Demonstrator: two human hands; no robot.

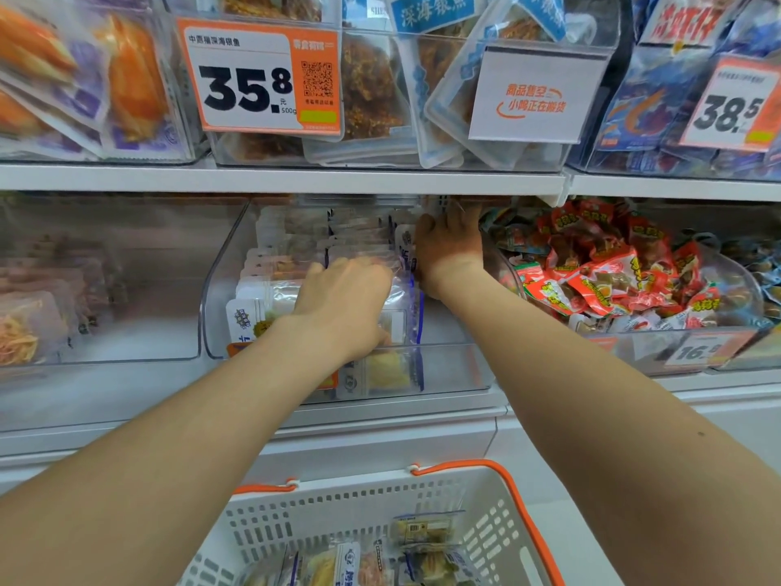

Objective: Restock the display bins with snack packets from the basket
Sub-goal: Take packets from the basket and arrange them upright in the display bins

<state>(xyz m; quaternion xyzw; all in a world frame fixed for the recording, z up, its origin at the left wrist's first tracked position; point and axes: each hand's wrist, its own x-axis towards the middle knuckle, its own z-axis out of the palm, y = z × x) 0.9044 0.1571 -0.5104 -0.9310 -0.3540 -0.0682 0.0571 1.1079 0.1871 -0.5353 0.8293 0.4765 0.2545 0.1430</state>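
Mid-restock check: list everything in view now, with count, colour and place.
basket: one, white with orange handles, bottom centre
basket packets: several, clear with blue print, inside it
middle bin: one, clear, lower shelf, holding clear-and-blue packets
red packets: many, red, in the right bin
price tags: three, orange-white, two up top, one lower right
white sign: one, white, upper shelf
left hand: one, on the middle bin's packets, grip unclear
right hand: one, deep in that bin, fingers hidden
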